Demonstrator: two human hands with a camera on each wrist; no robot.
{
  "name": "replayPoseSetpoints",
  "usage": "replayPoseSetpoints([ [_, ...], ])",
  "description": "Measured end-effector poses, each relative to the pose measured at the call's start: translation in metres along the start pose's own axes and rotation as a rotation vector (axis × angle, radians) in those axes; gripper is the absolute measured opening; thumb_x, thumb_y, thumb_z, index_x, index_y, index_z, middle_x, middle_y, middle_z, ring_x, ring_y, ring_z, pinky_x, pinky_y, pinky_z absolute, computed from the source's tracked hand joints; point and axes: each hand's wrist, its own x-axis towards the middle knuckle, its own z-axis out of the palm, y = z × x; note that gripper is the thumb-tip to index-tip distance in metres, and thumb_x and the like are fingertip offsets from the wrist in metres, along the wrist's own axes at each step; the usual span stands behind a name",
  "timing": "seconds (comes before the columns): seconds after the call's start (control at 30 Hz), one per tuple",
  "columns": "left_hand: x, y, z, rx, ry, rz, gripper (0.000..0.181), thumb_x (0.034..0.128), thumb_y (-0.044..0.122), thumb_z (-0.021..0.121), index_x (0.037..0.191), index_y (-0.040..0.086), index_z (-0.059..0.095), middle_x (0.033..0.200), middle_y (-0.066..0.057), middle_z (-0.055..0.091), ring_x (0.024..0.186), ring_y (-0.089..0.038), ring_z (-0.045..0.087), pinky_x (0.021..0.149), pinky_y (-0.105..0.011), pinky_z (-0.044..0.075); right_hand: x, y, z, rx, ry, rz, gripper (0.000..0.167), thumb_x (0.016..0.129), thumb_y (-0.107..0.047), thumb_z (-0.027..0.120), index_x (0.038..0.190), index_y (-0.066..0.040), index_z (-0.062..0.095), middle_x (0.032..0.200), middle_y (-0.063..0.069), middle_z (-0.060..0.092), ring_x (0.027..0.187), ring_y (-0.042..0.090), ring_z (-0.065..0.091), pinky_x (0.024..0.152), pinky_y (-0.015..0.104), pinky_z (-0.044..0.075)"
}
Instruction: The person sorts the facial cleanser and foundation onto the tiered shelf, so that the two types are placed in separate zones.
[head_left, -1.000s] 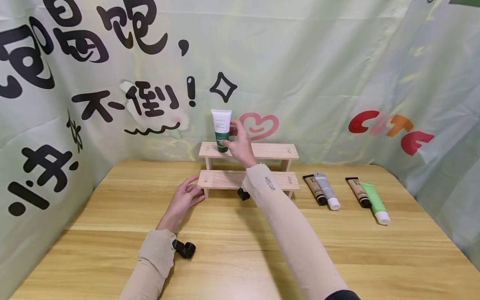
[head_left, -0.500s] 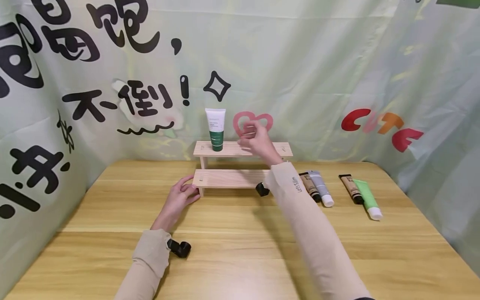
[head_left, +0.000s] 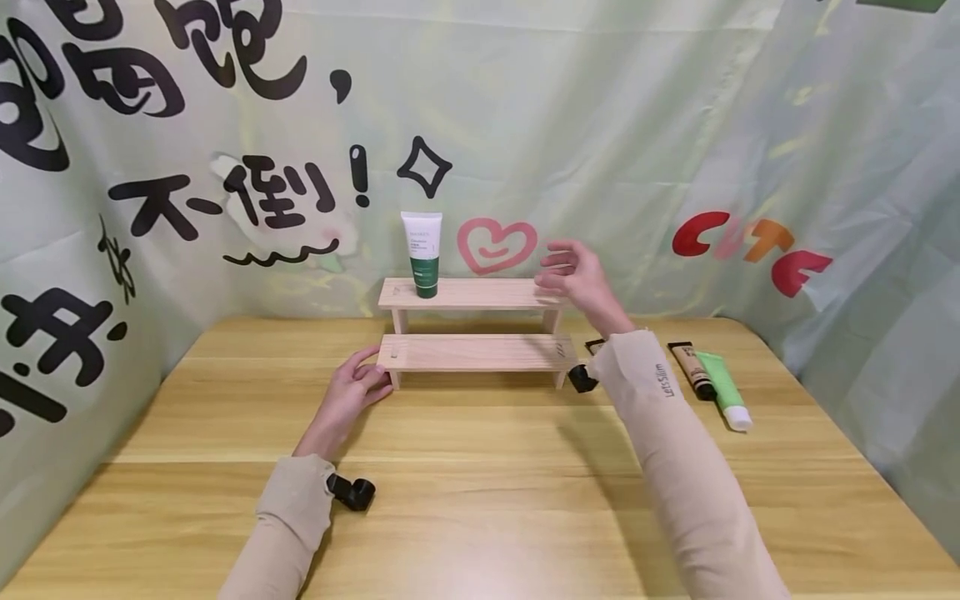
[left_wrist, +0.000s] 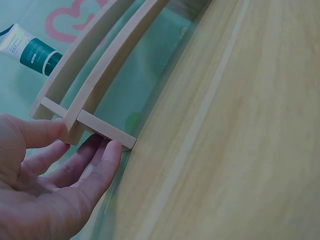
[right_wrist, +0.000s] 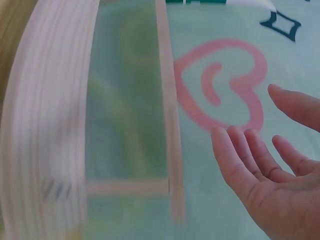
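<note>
Left hand (head_left: 351, 387) has hold of the stand (head_left: 477, 353) at its left end, thumb and bent fingers at the tip of the lower shelf. Right hand (head_left: 579, 281) is empty: fingers loosely bent, thumb well apart from them, in the air by the right end of the upper shelf (head_left: 487, 290), not touching it per the right wrist view. White-green tube (head_left: 423, 255) stands upright on that shelf near its left end, green end down, well apart from both hands. Stand sits on the table (head_left: 465, 500). To its right, brown tube (head_left: 692, 371) and green tube (head_left: 723, 390) lie touching, side by side. Dark end of another tube (head_left: 593, 344) shows by the right sleeve (head_left: 667, 425); rest hidden. Cloth (head_left: 615, 125) behind carries black lettering (head_left: 281, 196) and a pink heart (head_left: 493, 252).
</note>
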Motion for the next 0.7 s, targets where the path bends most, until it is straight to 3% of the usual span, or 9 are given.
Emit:
replayPoseSetpoints([
  [0.4, 0.000, 0.003, 0.000, 0.017, 0.010, -0.006, 0.050, 0.1095, 0.005, 0.042, 0.158, 0.002, 0.030, 0.134, -0.025, 0.050, 0.129, -0.039, 0.049, 0.103, -0.033, 0.052, -0.026, 0.019, -0.056, -0.048, 0.037, 0.012, 0.063, 0.097, 0.008, 0.060, 0.150, 0.012, 0.027, 0.139, 0.034, 0.042, 0.098, 0.013, 0.059, 0.087, 0.023, 0.059],
  [0.53, 0.000, 0.002, 0.000, 0.013, 0.010, -0.010, 0.050, 0.1097, 0.005, 0.041, 0.158, 0.002, 0.029, 0.137, -0.026, 0.048, 0.129, -0.039, 0.049, 0.103, -0.033, 0.052, -0.035, 0.028, -0.070, -0.033, 0.052, -0.003, 0.063, 0.095, 0.006, 0.065, 0.147, 0.012, 0.030, 0.129, 0.027, 0.050, 0.093, 0.012, 0.061, 0.080, 0.021, 0.060],
  [0.7, 0.000, 0.001, 0.000, 0.008, 0.011, -0.010, 0.050, 0.1095, 0.005, 0.042, 0.158, 0.002, 0.029, 0.136, -0.026, 0.049, 0.128, -0.037, 0.049, 0.102, -0.032, 0.053, -0.044, 0.036, -0.085, -0.037, 0.049, 0.016, 0.063, 0.096, 0.004, 0.064, 0.147, 0.013, 0.028, 0.121, 0.017, 0.052, 0.093, 0.010, 0.060, 0.082, 0.022, 0.060],
])
